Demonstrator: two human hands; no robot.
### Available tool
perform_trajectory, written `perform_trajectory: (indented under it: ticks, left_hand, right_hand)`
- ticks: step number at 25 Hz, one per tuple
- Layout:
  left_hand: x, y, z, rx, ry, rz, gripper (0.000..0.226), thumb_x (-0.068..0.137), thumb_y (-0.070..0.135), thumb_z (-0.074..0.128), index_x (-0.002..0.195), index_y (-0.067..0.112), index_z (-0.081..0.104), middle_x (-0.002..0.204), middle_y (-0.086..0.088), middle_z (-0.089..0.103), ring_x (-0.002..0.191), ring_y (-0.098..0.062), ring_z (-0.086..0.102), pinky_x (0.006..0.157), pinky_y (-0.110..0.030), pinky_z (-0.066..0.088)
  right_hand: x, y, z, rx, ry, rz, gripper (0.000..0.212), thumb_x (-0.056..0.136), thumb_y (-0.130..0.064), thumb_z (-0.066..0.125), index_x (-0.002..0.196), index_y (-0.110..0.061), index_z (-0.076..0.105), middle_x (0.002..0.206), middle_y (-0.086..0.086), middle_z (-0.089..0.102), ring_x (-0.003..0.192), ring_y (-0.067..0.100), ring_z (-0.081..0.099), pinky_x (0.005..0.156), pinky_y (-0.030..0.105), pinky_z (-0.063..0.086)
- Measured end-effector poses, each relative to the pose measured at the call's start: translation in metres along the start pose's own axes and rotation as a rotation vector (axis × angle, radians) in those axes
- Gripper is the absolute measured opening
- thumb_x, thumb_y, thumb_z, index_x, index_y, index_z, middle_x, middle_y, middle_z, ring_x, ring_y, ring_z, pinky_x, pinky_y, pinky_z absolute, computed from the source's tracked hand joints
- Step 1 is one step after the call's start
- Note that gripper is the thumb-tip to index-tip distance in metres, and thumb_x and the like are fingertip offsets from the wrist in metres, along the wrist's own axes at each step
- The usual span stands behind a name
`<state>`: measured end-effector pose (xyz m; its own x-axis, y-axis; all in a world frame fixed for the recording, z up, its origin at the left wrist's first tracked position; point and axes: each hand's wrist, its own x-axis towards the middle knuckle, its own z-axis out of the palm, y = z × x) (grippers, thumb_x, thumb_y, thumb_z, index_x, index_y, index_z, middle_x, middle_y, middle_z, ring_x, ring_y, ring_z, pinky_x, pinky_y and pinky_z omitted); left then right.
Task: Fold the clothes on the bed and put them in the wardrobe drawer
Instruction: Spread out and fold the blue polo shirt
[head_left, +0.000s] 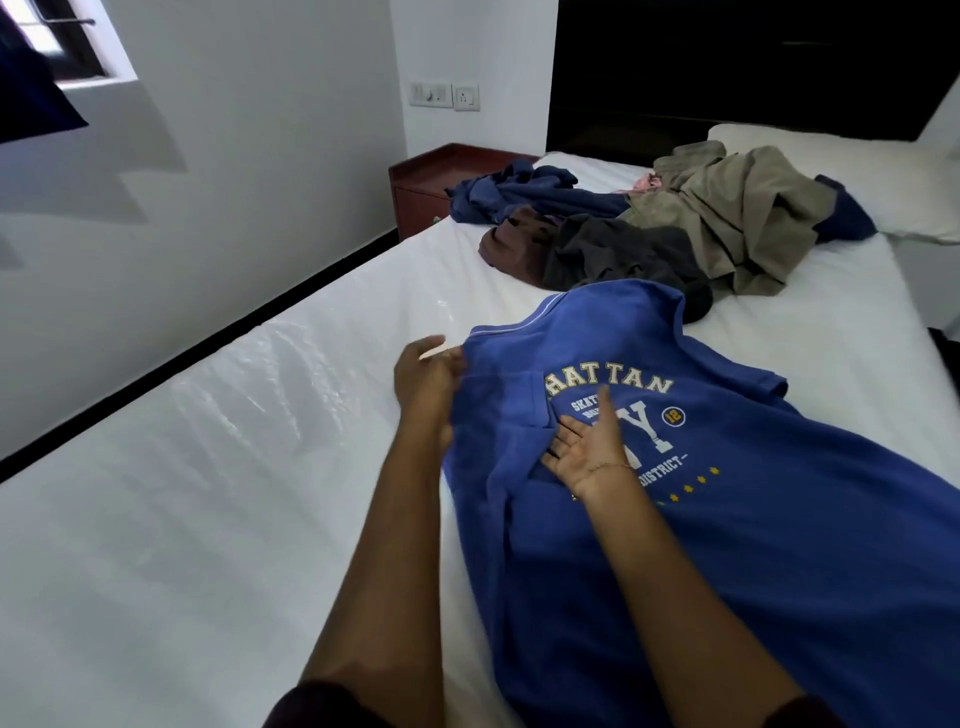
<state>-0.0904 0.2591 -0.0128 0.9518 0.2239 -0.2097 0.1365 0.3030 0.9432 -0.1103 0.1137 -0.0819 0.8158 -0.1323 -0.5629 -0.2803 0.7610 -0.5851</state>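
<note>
Blue cotton-like fabric fills the near right of my head view: a blue polo shirt lies spread on the white bed sheet, printed side up, with cream lettering, a large "Y" and a row of yellow stars across the chest. Its collar and sleeve point toward the headboard end, and its left portion is bunched into a raised fold near the middle. I register the left hand at the shirt's left edge, fingers loosely curved around the sleeve seam; I cannot tell whether it pinches the cloth or only touches it. The right hand lies on the chest print, palm turned up, fingers straight and slightly spread, with fingertips tucked at the fold and a thin bracelet at the wrist. Both forearms are bare, with dark sleeve cuffs at the bottom edge of the view. Beyond the shirt, a pile of unfolded clothes rests on the same sheet: a navy garment, a brown one, a dark grey one and olive-khaki trousers, touching one another. A white pillow sits against the dark headboard. A reddish wooden bedside table stands beside the bed, below a wall switch panel.
</note>
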Motion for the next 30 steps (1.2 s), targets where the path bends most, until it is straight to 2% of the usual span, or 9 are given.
perform_trajectory:
  ticks: [2,5,8,10,14,18,21,26,30]
  left_hand:
    - [0.015,-0.017,-0.017,0.43,0.213,0.028,0.019,0.083,0.003,0.052,0.096,0.017,0.054,0.106,-0.007,0.063,0.091,-0.026,0.06,0.081,-0.033,0.052]
    - [0.022,-0.039,-0.025,0.791,0.09,0.033,0.025,0.085,0.012,0.053,0.108,0.021,0.055,0.118,-0.012,0.054,0.107,-0.034,0.054,0.09,-0.039,0.049]
    - [0.033,-0.052,-0.028,1.04,-0.073,0.05,0.045,0.094,0.024,0.048,0.139,0.025,0.042,0.133,-0.018,0.043,0.118,-0.037,0.048,0.098,-0.04,0.042]
    - [0.043,-0.058,-0.03,1.167,-0.094,0.113,0.048,0.098,0.027,0.043,0.144,0.026,0.034,0.136,-0.02,0.04,0.121,-0.037,0.046,0.101,-0.038,0.037]
    - [0.061,-0.064,-0.029,1.034,0.008,0.103,0.047,0.098,0.027,0.043,0.144,0.024,0.034,0.133,-0.022,0.043,0.12,-0.039,0.045,0.104,-0.04,0.037]
    - [0.056,-0.067,-0.012,0.736,0.012,0.139,0.057,0.095,0.018,0.049,0.148,0.024,0.026,0.139,-0.017,0.039,0.123,-0.036,0.045,0.105,-0.038,0.037]
    - [0.053,-0.069,-0.01,0.469,0.092,0.151,0.054,0.088,-0.003,0.05,0.14,0.012,0.041,0.136,-0.009,0.048,0.123,-0.028,0.048,0.092,-0.021,0.039]
    - [0.074,-0.062,-0.031,0.341,0.27,0.159,0.041,0.087,-0.009,0.046,0.125,0.002,0.057,0.128,-0.014,0.057,0.119,-0.028,0.053,0.101,-0.027,0.041]
    - [0.067,-0.065,-0.024,0.443,0.145,0.147,0.052,0.095,0.003,0.047,0.144,0.01,0.034,0.142,-0.006,0.043,0.129,-0.023,0.042,0.104,-0.025,0.033]
  right_hand:
    - [-0.004,0.007,0.003,-0.334,0.068,-0.119,0.063,0.082,-0.043,0.066,0.131,-0.01,0.043,0.122,0.01,0.057,0.109,0.026,0.057,0.086,0.039,0.053]
    - [-0.006,0.022,0.004,-0.935,0.092,-0.419,0.077,0.078,-0.019,0.073,0.142,-0.018,0.03,0.135,0.01,0.044,0.115,0.029,0.051,0.095,0.036,0.046]
    - [-0.006,0.019,0.006,-1.407,0.06,-0.564,0.047,0.084,-0.002,0.055,0.129,-0.015,0.051,0.119,0.021,0.054,0.091,0.029,0.054,0.077,0.03,0.045]
    - [-0.008,0.013,0.004,-1.37,0.118,-0.628,0.036,0.083,0.008,0.043,0.109,-0.006,0.064,0.106,0.022,0.062,0.078,0.027,0.051,0.064,0.027,0.039]
    - [-0.005,-0.01,-0.016,-1.052,0.301,-0.665,0.036,0.081,0.014,0.038,0.089,0.001,0.07,0.098,0.013,0.066,0.089,0.029,0.056,0.071,0.024,0.038]
    - [-0.002,-0.024,-0.023,-1.109,0.217,-0.547,0.034,0.089,-0.021,0.058,0.059,-0.011,0.044,0.06,0.002,0.043,0.061,0.018,0.039,0.056,0.028,0.03]
    - [0.005,-0.026,-0.026,-1.317,0.16,-0.564,0.02,0.081,-0.007,0.064,0.069,-0.01,0.049,0.069,0.003,0.051,0.07,0.017,0.047,0.057,0.025,0.036]
    - [0.012,-0.034,-0.044,-0.97,0.179,-0.547,0.034,0.084,0.014,0.049,0.059,-0.009,0.05,0.066,0.007,0.055,0.064,0.024,0.056,0.058,0.034,0.056]
    - [0.002,-0.019,-0.031,-1.209,0.074,-0.549,0.025,0.085,-0.035,0.063,0.088,-0.013,0.052,0.068,0.001,0.052,0.068,0.022,0.052,0.065,0.038,0.048]
